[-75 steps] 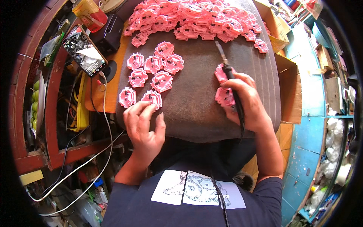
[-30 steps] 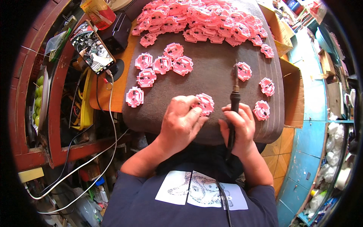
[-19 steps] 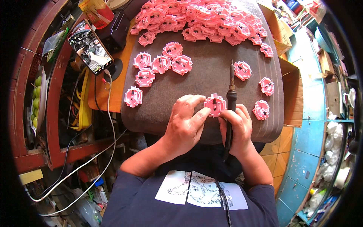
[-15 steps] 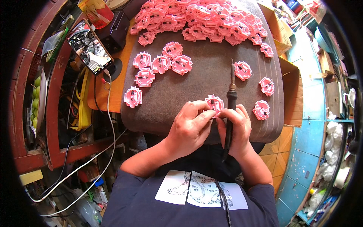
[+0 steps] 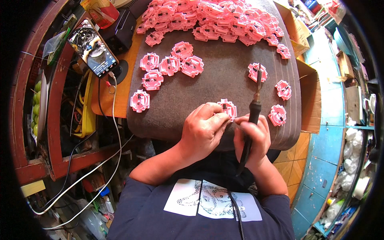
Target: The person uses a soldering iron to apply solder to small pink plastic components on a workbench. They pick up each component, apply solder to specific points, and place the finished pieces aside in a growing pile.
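Observation:
My left hand (image 5: 205, 127) is closed on a pink plastic housing (image 5: 227, 108) with a small black part inside, near the front edge of the dark work surface. My right hand (image 5: 255, 138), slightly blurred, is wrapped round the black handle of a soldering iron (image 5: 251, 130). Its metal tip points away from me, over another pink housing (image 5: 256, 73). The right fingertips are close beside the held housing; whether they touch it I cannot tell. Loose pink housings lie to the left (image 5: 170, 65) and to the right (image 5: 277, 115).
A large heap of pink housings (image 5: 216, 18) covers the far end of the work surface (image 5: 216, 82). At the left a phone (image 5: 93, 48) stands lit on a holder, with a white cable (image 5: 116, 132) hanging down. An open cardboard box (image 5: 310, 98) is at the right.
My right hand has moved slightly right, off the held housing's edge, and the soldering iron has swung right. My left hand still holds the housing. The phone's picture has changed.

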`<state>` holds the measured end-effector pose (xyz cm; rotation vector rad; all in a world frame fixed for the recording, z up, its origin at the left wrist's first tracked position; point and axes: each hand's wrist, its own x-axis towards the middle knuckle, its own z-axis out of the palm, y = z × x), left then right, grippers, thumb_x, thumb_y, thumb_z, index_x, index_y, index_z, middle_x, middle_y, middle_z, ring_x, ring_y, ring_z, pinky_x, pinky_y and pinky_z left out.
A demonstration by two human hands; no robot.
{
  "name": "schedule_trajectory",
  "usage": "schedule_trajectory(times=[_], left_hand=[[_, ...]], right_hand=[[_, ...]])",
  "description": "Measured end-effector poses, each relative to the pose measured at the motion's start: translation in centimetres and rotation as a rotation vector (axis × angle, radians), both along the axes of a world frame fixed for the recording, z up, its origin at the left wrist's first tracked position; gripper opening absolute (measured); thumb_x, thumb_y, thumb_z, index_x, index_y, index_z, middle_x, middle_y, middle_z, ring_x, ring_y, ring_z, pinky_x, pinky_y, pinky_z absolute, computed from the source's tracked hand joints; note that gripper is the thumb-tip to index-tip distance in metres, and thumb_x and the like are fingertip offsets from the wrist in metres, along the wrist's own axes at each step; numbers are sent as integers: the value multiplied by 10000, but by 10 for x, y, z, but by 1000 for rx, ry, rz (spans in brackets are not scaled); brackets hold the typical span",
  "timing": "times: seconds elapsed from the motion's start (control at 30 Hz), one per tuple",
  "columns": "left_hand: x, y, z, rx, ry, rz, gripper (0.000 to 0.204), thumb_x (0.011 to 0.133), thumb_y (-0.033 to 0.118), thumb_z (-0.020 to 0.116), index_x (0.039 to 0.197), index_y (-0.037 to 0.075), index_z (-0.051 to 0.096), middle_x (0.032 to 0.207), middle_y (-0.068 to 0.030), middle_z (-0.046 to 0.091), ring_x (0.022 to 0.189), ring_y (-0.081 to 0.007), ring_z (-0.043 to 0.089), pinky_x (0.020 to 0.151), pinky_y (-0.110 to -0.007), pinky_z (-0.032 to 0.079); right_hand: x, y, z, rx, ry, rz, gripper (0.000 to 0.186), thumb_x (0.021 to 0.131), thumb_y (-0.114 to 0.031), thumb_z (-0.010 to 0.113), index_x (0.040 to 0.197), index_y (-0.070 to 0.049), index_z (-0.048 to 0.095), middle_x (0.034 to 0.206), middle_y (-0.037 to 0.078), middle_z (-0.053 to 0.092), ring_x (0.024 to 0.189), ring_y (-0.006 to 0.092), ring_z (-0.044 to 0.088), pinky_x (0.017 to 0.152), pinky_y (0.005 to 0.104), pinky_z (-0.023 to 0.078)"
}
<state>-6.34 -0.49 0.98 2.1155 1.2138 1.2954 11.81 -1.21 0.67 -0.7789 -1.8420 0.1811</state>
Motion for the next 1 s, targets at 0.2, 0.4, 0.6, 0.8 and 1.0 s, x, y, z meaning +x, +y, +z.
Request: schedule_trajectory(times=[0.2, 0.4, 0.6, 0.8, 1.0], left_hand=[[0, 0, 0, 7, 9, 11, 183, 831, 33, 799, 1002, 49, 737, 969, -109, 662, 881, -329, 690, 761, -439, 570], [-2, 0, 0, 6, 37, -4, 199, 843, 33, 779, 1035, 54, 737, 1005, -118, 660, 904, -331, 689, 781, -439, 573], [-2, -1, 5, 55, 96, -3, 234, 826, -2, 794, 1045, 27, 718, 1020, -133, 666, 898, -347, 693, 786, -432, 579], [-1, -3, 5, 84, 159, 9, 245, 806, -11, 792, 1034, 20, 710, 1025, -144, 660, 890, -353, 686, 787, -444, 580], [1, -3, 8, 78, 148, 20, 260, 786, -32, 797, 1024, 17, 706, 1029, -146, 662, 888, -355, 688, 784, -442, 581]], right_hand=[[-1, -5, -4, 8, -187, -15, 422, 784, -111, 767, 1194, -91, 672, 1182, 175, 729, 1021, 367, 691, 835, 460, 512], [0, -3, -8, -46, -139, -12, 419, 794, -99, 770, 1200, -80, 666, 1181, 168, 730, 1018, 375, 693, 840, 462, 520], [-1, 0, -4, -85, -103, 2, 393, 811, -42, 772, 1188, -42, 660, 1142, 166, 735, 975, 385, 700, 879, 466, 535], [11, -5, 1, -103, 18, 38, 379, 852, -46, 754, 1213, -10, 647, 1074, 160, 747, 903, 366, 704, 859, 472, 552], [32, -29, 8, -139, 102, -2, 615, 1005, -473, 671, 1300, 66, 639, 937, 180, 710, 852, 336, 641, 768, 465, 529]])
